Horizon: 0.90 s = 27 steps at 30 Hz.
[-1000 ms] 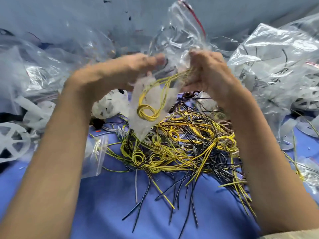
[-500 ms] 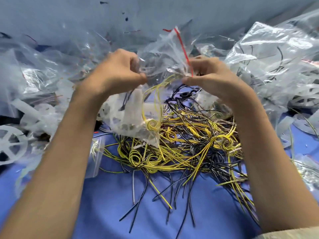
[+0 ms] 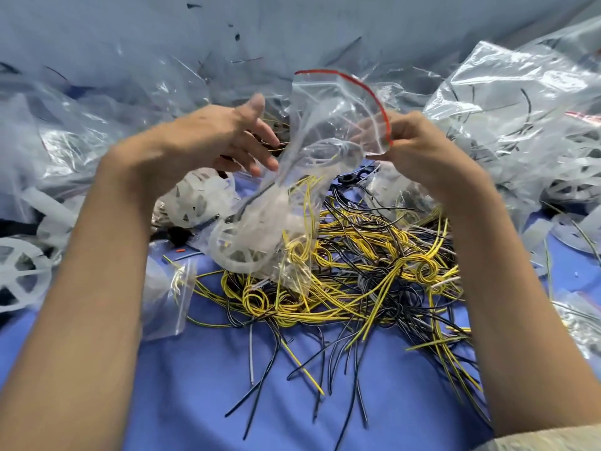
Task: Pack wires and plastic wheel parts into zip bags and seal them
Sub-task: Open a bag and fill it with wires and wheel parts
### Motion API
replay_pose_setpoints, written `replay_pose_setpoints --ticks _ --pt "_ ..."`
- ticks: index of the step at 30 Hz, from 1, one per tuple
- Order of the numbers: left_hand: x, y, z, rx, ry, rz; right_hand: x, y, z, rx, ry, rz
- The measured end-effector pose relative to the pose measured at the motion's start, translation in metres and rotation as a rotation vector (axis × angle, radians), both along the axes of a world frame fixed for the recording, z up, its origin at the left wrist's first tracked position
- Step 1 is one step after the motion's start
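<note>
Head view showed us the right hand (image 3: pixel 422 151) pinching the zip bag (image 3: pixel 325 125) at its mouth, thumb and forefinger closed on the plastic just below the end of the red zip strip (image 3: pixel 367 89). The strip arched up and away from that pinch, and the mouth gaped. The left hand (image 3: pixel 211 138) gripped nothing: its fingers were straight and spread, palm turned toward the bag's left edge. It was blurred, so we could not tell whether the fingertips touched the plastic or stood just beside it.

The bag hung from the right hand, twisted at its middle. In its lower part we saw a white plastic wheel (image 3: pixel 240 252) and a yellow wire (image 3: pixel 302 203). Its bottom rested on the pile of wires (image 3: pixel 374 255), yellow and black, tangled on the blue cloth (image 3: pixel 195 385) between the forearms. A small flat bag (image 3: pixel 166 297) lay beside the left forearm, a loose wheel (image 3: pixel 19 275) at the far left, and large crumpled bags (image 3: pixel 520 109) to the right.
</note>
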<state>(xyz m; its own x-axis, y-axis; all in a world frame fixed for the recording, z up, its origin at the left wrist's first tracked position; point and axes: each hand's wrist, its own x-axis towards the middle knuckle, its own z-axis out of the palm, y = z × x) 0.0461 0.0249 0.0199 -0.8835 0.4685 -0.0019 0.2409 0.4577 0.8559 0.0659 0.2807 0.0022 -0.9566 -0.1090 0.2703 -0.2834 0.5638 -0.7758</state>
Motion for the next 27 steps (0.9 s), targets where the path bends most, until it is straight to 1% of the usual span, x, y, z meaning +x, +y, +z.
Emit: replay_pose_setpoints --ticks 1,3,5,6,7,10,12,15,17,20,22,24,26,27 --pt "-0.002 -0.002 -0.002 -0.036 0.01 -0.014 -0.001 0.001 0.0 0.004 -0.009 -0.021" --pt "-0.002 -0.007 -0.007 -0.193 0.003 -0.098 -0.002 0.001 -0.001 0.002 -0.021 -0.072" --pt "0.0 -0.006 -0.014 -0.358 -0.053 -0.183 -0.001 0.0 -0.003 -0.009 -0.034 -0.095" --pt "0.002 -0.003 -0.016 -0.407 -0.065 -0.205 0.0 -0.001 -0.003 -0.016 -0.046 -0.092" --pt "0.002 0.0 -0.017 -0.444 -0.045 -0.214 0.001 -0.001 -0.003 -0.018 -0.053 -0.077" --pt "0.0 0.006 -0.015 -0.555 0.143 -0.192 0.005 -0.002 -0.001 -0.019 -0.039 -0.023" --pt "0.0 0.007 -0.015 -0.583 0.235 -0.179 0.008 0.0 0.001 -0.023 -0.037 0.024" --pt "-0.003 0.005 -0.017 -0.561 0.279 -0.127 0.011 0.0 0.004 -0.029 -0.065 0.128" --pt "-0.006 0.002 -0.017 -0.493 0.307 -0.049 0.012 -0.001 0.006 -0.028 -0.057 0.171" --pt "-0.009 0.0 -0.013 -0.329 0.382 0.175 0.015 -0.001 0.01 -0.1 -0.038 0.245" --pt "-0.01 0.0 -0.007 -0.21 0.491 0.34 0.017 -0.003 0.012 -0.154 -0.028 0.266" --pt "-0.006 0.002 0.002 -0.129 0.644 0.445 0.017 -0.007 0.014 -0.176 0.011 0.239" --pt "0.003 0.002 0.011 -0.092 0.744 0.431 0.014 -0.01 0.013 -0.167 0.081 0.194" --pt "0.008 0.001 0.014 -0.093 0.733 0.362 0.011 -0.01 0.013 -0.132 0.115 0.16"
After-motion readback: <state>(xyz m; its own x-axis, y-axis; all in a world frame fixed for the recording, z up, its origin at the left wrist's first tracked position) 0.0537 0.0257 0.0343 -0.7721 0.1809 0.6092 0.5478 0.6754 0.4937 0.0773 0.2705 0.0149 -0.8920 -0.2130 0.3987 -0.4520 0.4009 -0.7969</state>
